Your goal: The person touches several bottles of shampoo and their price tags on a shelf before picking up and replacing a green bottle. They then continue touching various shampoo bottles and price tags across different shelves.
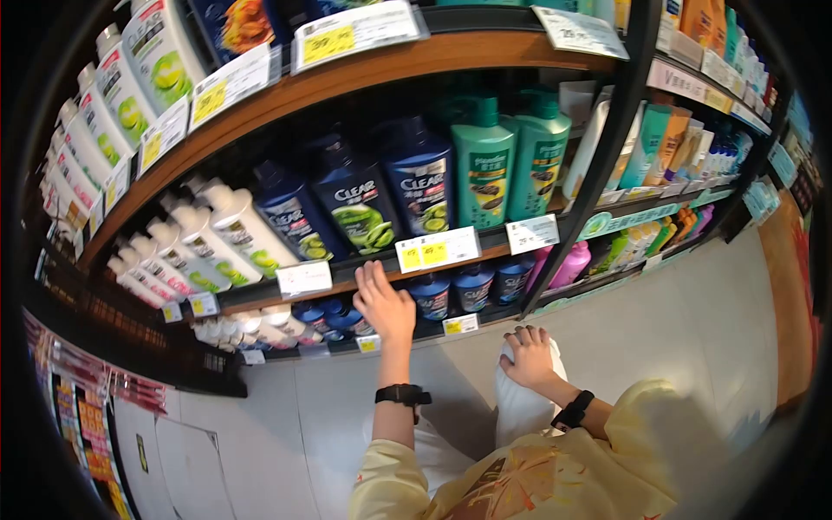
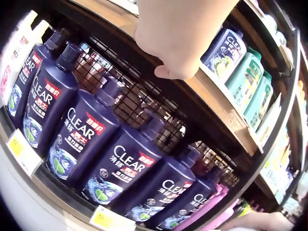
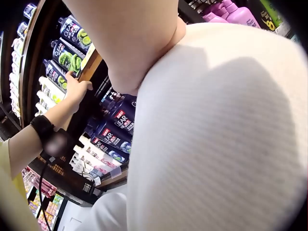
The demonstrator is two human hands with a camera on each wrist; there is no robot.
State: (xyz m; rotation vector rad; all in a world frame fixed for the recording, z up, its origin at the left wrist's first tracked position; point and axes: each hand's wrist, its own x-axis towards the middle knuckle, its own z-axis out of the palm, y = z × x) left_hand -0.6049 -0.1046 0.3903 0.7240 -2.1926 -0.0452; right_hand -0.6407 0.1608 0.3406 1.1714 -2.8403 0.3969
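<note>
My left hand (image 1: 384, 305) reaches to the front edge of the middle shelf (image 1: 342, 276), its fingertips at the wooden lip. Just behind those fingers stands a dark CLEAR pump bottle (image 1: 356, 204) with green fruit on its label. Beside it are another dark CLEAR bottle (image 1: 419, 184) and a teal pump bottle (image 1: 484, 165). In the left wrist view the left hand (image 2: 175, 41) overlaps the shelf above a row of navy CLEAR bottles (image 2: 83, 134). My right hand (image 1: 530, 359) rests on the white-trousered knee (image 3: 216, 120), fingers relaxed and holding nothing.
White pump bottles (image 1: 232, 221) line the left of the middle shelf. Price tags (image 1: 438, 250) stick out along the shelf edges. A black upright post (image 1: 598, 165) divides the shelves from a right bay with tubes (image 1: 643, 146). Grey floor tiles (image 1: 685, 321) lie below.
</note>
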